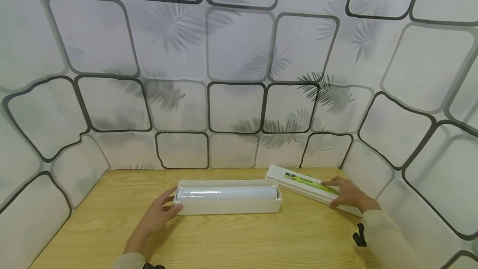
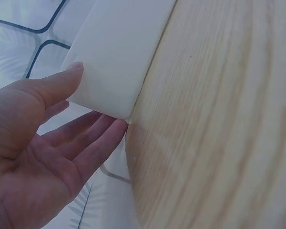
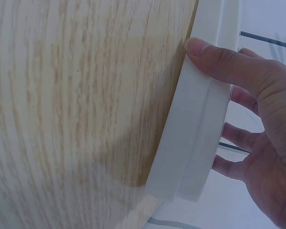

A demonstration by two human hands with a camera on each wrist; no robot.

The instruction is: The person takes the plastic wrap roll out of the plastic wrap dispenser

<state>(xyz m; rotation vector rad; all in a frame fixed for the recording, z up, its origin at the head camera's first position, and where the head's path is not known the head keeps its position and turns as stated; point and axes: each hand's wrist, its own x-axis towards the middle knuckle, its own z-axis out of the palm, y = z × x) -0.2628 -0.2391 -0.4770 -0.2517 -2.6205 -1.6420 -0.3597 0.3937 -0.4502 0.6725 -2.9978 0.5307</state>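
Note:
A long white cling film box [image 1: 228, 207] lies on the table with its top off, and a shiny roll of cling film [image 1: 228, 193] shows inside. My left hand [image 1: 158, 213] holds the box's left end, thumb on the front face and fingers round the end; in the left wrist view, fingertips [image 2: 119, 125] meet the bottom corner. The white lid [image 1: 278, 172], with a green label, lies slanted at the right. My right hand [image 1: 349, 194] grips it near its right end, thumb [image 3: 200, 50] on the near side and fingers across the far side.
The wood-grain table [image 1: 239, 240] runs back to a patterned cloth wall [image 1: 239, 107], which also encloses the left and right sides. The lid's far left end lies just behind the box's right end.

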